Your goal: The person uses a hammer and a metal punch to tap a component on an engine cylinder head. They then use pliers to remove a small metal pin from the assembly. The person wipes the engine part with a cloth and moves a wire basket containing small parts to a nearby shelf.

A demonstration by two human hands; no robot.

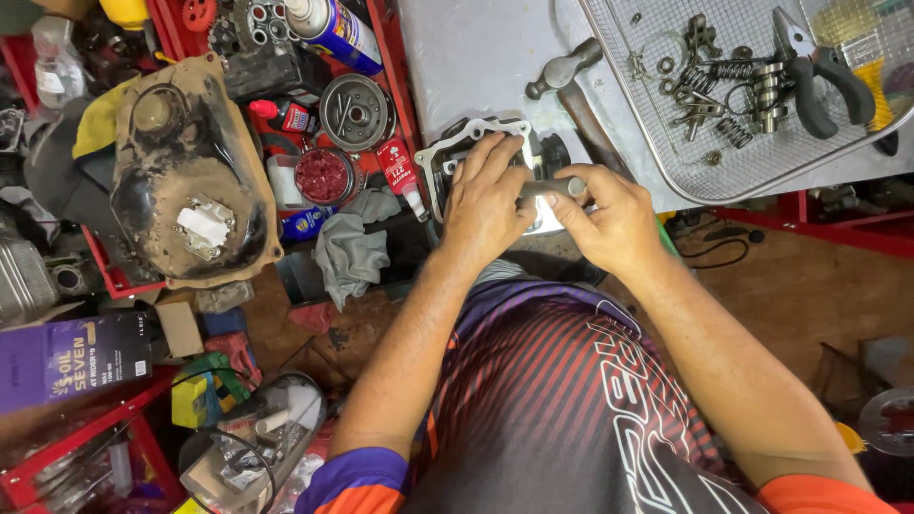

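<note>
Step in hand: seemingly working a short grey metal rod (552, 187) at the engine cylinder block (476, 143), which sits on the bench (476, 57) edge right under both hands.
Left hand (487, 195): laid flat, fingers spread over the block, pressing it down, not closed around anything.
Right hand (614, 221): pinched shut on the rod's end.
Next move calls for: a steady block and a straight rod, I judge.
Counts: one hammer (562, 69) beyond the hands; one wire tray (666, 162) beyond the right hand, with one pair of pliers (819, 76) and at least two springs (728, 69); one grey rag (352, 247) left of the left hand.
</note>
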